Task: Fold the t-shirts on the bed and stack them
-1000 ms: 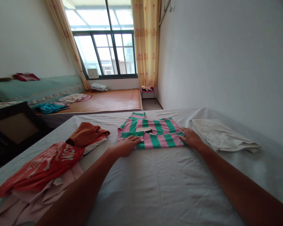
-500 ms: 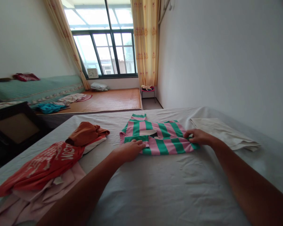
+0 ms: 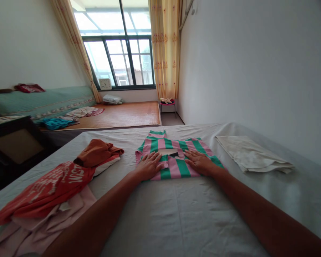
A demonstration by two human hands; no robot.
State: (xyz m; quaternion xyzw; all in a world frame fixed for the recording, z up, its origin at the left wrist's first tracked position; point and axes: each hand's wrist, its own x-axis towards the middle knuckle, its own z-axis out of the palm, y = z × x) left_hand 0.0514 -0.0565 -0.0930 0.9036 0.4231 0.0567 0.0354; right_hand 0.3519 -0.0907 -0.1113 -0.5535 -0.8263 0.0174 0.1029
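A folded pink-and-green striped garment (image 3: pixel 176 150) lies flat in the middle of the grey bed sheet (image 3: pixel 182 214). My left hand (image 3: pixel 149 165) rests palm down on its left part, fingers stretched out. My right hand (image 3: pixel 199 162) lies flat on its right part, fingers spread. Both hands press on the cloth and hold nothing.
A folded white cloth (image 3: pixel 251 155) lies to the right near the wall. A heap of red, orange and pink clothes (image 3: pixel 61 182) covers the bed's left side. Beyond are a second bed with a woven mat (image 3: pixel 123 114), a green sofa (image 3: pixel 42 101), a small stool (image 3: pixel 168 103) and a window.
My right hand let go of the garment's right edge and moved left onto its top. My left hand slid forward onto the cloth. The garment now sits slightly nearer to me.
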